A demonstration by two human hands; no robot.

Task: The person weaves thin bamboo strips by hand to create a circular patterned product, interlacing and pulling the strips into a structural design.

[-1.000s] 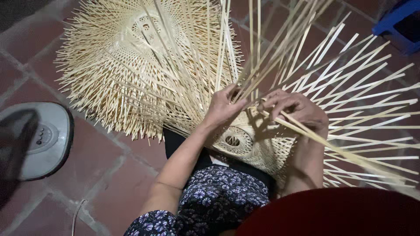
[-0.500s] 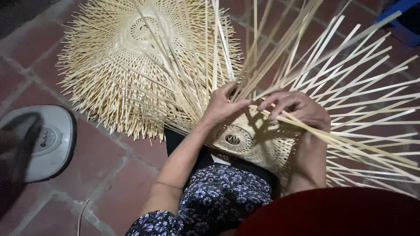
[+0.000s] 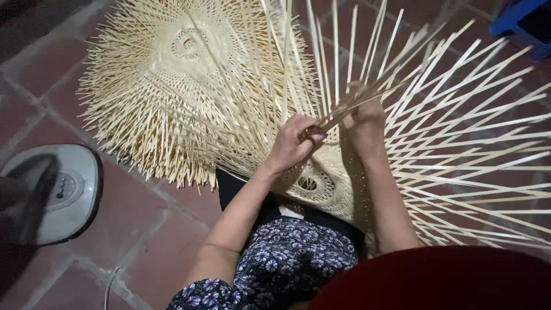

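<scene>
Bamboo strips (image 3: 356, 100) are the thing in hand: a thin bundle of them runs slantwise from the left hand (image 3: 293, 146) up past the right hand (image 3: 363, 123), rising out of the half-woven piece (image 3: 321, 183) that rests on the person's lap. Compared with a second ago, both hands have climbed higher on the weave and drawn closer together; the right hand, which lay flat and spread over the weave, now stands upright with its fingers curled round the strips, and the bundle looks more tightly gathered. I judge that a strip is being pulled through and snugged, rather than a new one being picked. The left hand pinches the bundle's lower end between thumb and fingertips, closed tight on it; the right hand is closed round the same bundle a little farther up, though its fingertips are hidden behind the strips, so how firmly it holds I cannot tell. The gripped strips lie between the two hands, just above the woven eye-shaped opening (image 3: 308, 183). Loose strip ends fan out to the right and upward. Behind, to the left, lies a second woven piece (image 3: 172, 86) on the red tile floor (image 3: 143, 224). A grey appliance (image 3: 63, 192) sits at the left edge, well apart from the work.
</scene>
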